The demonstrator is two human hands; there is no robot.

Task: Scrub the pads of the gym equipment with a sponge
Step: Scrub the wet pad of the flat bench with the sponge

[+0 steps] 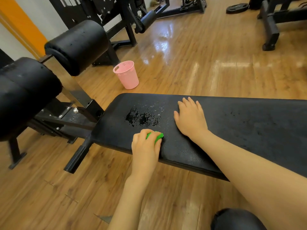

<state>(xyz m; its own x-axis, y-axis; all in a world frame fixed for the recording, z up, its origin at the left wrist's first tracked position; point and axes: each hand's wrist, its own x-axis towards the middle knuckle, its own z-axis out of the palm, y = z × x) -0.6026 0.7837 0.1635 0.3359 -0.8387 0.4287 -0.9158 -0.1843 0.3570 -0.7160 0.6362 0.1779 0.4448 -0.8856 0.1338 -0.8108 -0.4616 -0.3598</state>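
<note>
Two black roller pads [78,45] are sitting at far left, a pink basket [127,74] standing on the floor beyond; the left hand [146,150] is holding the green sponge [157,136] in a closed grip on the wet surface [249,123], while the right hand [191,118] is lying flat, grip wide

Green sponge on a wet black bench pad

The sponge [156,136] lay near the near edge of the bench pad [232,123] — mostly covered — while beaded water pooled toward the pad's left end.

I'm working in a gym: padded bench [232,123], roller pads [78,45], weight plate [237,8] lying on wood flooring [191,67].
</note>
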